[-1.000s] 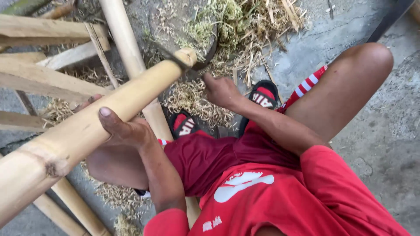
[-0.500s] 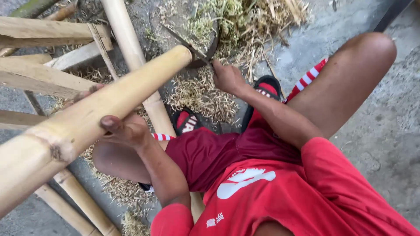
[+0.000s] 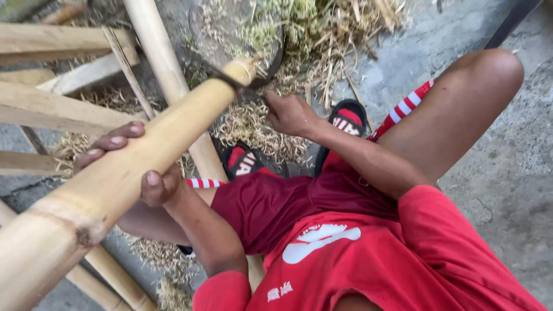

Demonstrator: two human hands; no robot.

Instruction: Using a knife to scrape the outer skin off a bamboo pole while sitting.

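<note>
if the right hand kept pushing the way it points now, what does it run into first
Probably the far end of the bamboo pole: the right hand points up and left, its curved blade already at that tip. Beyond lie shavings on the ground; depth is unclear.

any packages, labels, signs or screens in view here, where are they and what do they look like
No packages, signs or screens.
White printed shape on the red shirt, chest middle, low in the picture: broad blotch.
Small white marks on the same shirt, lower left: two little clusters.
White marks on the left sandal and right sandal, on their red and black straps, below the bamboo pole.
</note>
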